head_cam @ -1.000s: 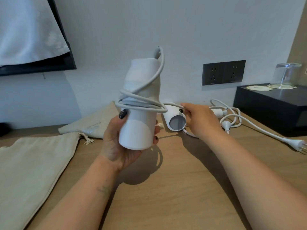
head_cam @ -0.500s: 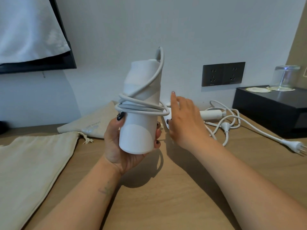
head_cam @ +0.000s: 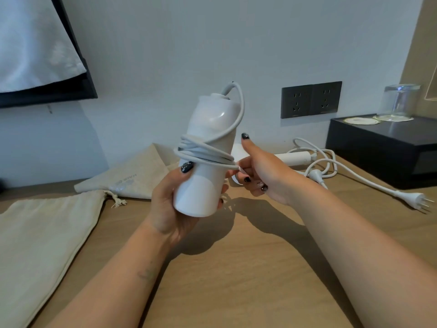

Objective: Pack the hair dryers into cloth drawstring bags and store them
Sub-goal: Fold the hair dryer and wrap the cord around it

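My left hand (head_cam: 169, 204) grips a white hair dryer (head_cam: 208, 147) upright above the wooden desk (head_cam: 236, 268), its white cord (head_cam: 205, 155) wound around the body. My right hand (head_cam: 259, 172) is right beside it, fingers curled, pinching the cord's end at the dryer's right side. A second white hair dryer (head_cam: 293, 158) lies behind my right hand with its loose cord (head_cam: 331, 166) and plug (head_cam: 423, 203) trailing right. One beige drawstring bag (head_cam: 42, 235) lies flat at the left, another (head_cam: 132, 174) behind the held dryer.
A black box (head_cam: 383, 147) with an upturned glass (head_cam: 399, 101) and coasters stands at the back right. A dark double wall socket (head_cam: 311, 99) is on the wall. A dark-framed panel with white cloth (head_cam: 40, 48) hangs upper left.
My right hand came off the second dryer on the desk, swung left, and now pinches the cord on the held dryer. The left hand tilted the dryer slightly.
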A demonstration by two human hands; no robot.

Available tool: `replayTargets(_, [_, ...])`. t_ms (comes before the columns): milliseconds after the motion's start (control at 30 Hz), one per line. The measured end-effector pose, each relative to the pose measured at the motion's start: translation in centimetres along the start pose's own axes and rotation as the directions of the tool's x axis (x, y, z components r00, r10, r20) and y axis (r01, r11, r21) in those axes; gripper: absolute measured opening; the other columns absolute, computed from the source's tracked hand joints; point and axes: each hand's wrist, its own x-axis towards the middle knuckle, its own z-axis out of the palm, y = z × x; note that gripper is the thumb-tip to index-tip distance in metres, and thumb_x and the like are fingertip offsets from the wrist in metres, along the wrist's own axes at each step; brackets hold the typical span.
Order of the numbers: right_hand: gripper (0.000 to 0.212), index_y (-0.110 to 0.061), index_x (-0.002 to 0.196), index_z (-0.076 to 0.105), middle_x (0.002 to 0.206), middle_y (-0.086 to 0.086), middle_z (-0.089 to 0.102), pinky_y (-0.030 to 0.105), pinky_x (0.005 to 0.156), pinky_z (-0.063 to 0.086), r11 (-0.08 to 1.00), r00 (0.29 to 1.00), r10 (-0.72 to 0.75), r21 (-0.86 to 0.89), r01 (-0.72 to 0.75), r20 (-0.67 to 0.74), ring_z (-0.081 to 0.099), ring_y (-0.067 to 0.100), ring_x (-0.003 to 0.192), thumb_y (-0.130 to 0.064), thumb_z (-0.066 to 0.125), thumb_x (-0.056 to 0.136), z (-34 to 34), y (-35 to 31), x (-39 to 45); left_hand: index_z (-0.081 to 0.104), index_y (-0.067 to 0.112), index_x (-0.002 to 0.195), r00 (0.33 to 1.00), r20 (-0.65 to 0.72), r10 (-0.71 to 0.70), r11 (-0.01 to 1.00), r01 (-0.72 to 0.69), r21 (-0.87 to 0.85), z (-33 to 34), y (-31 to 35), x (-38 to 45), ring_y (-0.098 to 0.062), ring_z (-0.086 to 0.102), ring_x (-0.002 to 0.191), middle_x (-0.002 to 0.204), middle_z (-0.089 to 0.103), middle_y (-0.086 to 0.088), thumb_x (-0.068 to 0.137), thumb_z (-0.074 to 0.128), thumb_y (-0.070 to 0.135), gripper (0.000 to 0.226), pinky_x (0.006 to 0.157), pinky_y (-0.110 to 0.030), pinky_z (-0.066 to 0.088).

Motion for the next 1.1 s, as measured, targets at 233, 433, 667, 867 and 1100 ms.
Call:
replayTargets(233, [0.105,-0.009,0.092,0.068,0.064,0.002,0.037,0.023,0.044,0.018,0.998,0.990,-0.051,-0.025,0.055,0.129,0.021,0.010,0.046,-0.095,0.021,0.055,0.3,0.1,-0.6,0.060,0.020,0.123,0.949,-0.255,0.185,0.965,-0.126,0.229,-0.4,0.0,0.9,-0.028,0.065,0.085,0.104,0.068,-0.015,0.054,0.075,0.031,0.071,0.063,-0.035,0.055])
replayTargets(433, [0.101,-0.009,0.094,0.058,0.054,-0.004,0.025,0.026,0.049,0.013,0.982,0.994,-0.073,-0.167,0.085,0.077,0.011,0.015,0.055,-0.097,0.032,0.053,2.0,0.4,-1.0,0.040,0.033,0.140,0.826,-0.413,0.384,0.783,-0.055,0.619,-1.4,-0.1,1.2,-0.022,0.061,0.107,0.131,0.054,-0.001,0.049,0.090,0.036,0.104,0.079,-0.040,0.057])
replayTargets(667, [0.087,-0.016,0.093,0.047,0.055,-0.001,0.025,0.019,0.037,0.018,0.978,0.987,-0.130,-0.176,0.111,-0.100,0.018,0.009,0.040,-0.092,0.045,0.050,2.5,0.4,-1.5,0.008,0.048,0.147,0.851,-0.160,0.501,0.357,-0.034,0.934,0.0,-0.8,0.2,-0.007,0.043,0.120,0.132,0.028,0.024,0.061,0.089,0.035,0.119,0.097,-0.035,0.050])
replayTargets(867, [0.064,-0.016,0.073,0.049,0.050,-0.004,0.036,0.019,0.042,0.026,0.992,0.978,-0.097,-0.100,0.080,-0.184,0.030,0.004,0.034,-0.080,0.047,0.069,2.9,0.9,-1.5,0.005,0.046,0.148,0.837,-0.019,0.547,0.199,-0.108,0.974,0.1,-0.6,-0.1,-0.008,0.045,0.120,0.135,0.024,0.031,0.059,0.089,0.036,0.123,0.098,-0.041,0.050])
replayTargets(1100, [0.062,-0.015,0.060,0.057,0.040,-0.013,0.043,0.020,0.050,0.032,0.971,0.918,-0.227,-0.001,0.240,-0.326,0.040,0.003,0.041,-0.076,0.061,0.066,2.4,1.1,-1.2,0.015,0.048,0.148,0.914,-0.163,0.370,0.616,-0.110,0.780,-0.1,-0.7,0.2,-0.010,0.051,0.123,0.131,0.044,0.023,0.054,0.089,0.050,0.120,0.101,-0.039,0.048])
